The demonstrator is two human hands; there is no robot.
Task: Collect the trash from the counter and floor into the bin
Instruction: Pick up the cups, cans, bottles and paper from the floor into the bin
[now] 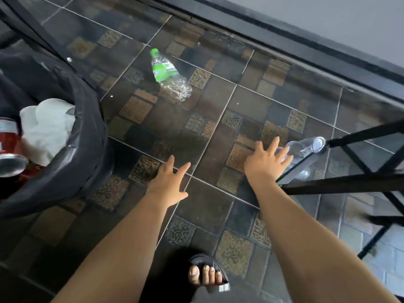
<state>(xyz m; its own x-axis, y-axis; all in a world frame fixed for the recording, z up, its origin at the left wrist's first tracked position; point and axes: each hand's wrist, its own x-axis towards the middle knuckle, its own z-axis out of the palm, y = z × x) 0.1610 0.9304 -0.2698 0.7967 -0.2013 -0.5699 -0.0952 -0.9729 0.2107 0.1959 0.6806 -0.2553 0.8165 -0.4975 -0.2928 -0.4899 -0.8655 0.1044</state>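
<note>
Sandalled foot point(207, 271) sat at the bottom edge. Right hand point(263, 164) had fingers spread wide, tips at a clear plastic bottle point(308, 148) on the floor; whether they touched was unclear. Left hand point(168, 182), also spread, held nothing. Beyond lay a crushed green-labelled bottle point(167, 73), its writing unreadable. Black-lined bin point(85, 149) stood left.

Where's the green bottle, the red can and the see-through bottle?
green bottle point(164, 69), head view, on its green label.
red can point(10, 141), head view, on its red side.
see-through bottle point(317, 144), head view, on its round end.
</note>
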